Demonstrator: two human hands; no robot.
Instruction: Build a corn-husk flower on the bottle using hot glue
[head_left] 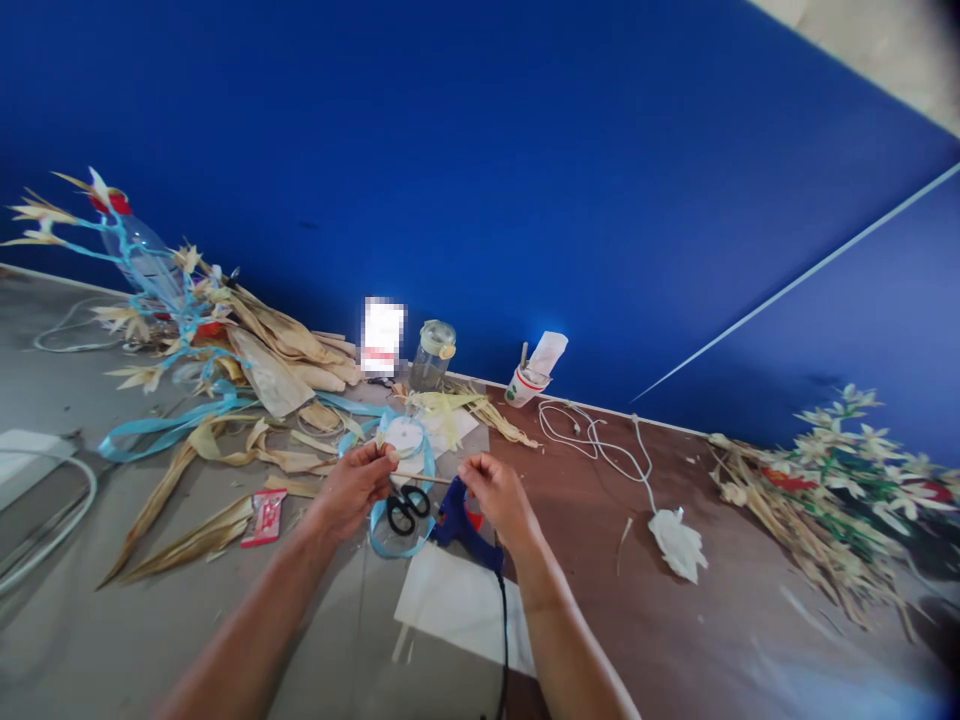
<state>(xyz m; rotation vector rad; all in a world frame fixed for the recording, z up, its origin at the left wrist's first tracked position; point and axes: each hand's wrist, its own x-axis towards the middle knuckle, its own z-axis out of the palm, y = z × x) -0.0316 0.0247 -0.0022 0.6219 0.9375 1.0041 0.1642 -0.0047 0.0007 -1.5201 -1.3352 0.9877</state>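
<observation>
1. Scissors [409, 508] and a glue gun [469, 535] crowd the space just below your 2 hands; husks [199, 545] lie to the left.
2. Your stick [426, 478] looks thin, straight and pale tan.
3. It spans the gap between your hands, long axis running left to right, nearly level.
4. Your left hand [358, 487] and right hand [496, 495] pinch its ends.

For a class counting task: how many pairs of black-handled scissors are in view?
1 pair of black-handled scissors, left of the blue pistol-shaped glue gun. Others may be hidden under the dry tan leaves.
</observation>
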